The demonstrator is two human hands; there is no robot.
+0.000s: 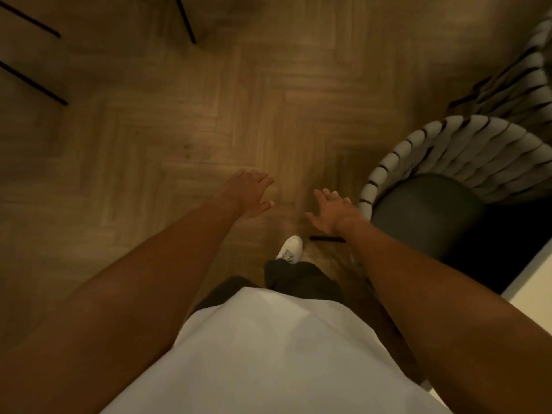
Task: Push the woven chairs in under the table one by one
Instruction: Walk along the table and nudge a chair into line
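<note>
A woven chair (466, 150) with a pale rope backrest and a dark round seat (424, 222) stands at the right, its seat partly under the pale table edge (528, 282). A second woven chair (519, 85) sits behind it at the far right edge. My right hand (331, 210) hovers open just left of the nearer chair's backrest, not touching it. My left hand (251, 192) is open too, stretched out over the floor. Both hands hold nothing.
Herringbone wood floor (209, 115) fills the middle. Thin black furniture legs (185, 19) stand at the top, and more black legs (33, 82) at the top left. My white shoe (291, 248) is on the floor below my hands, beside a black chair leg (327, 239).
</note>
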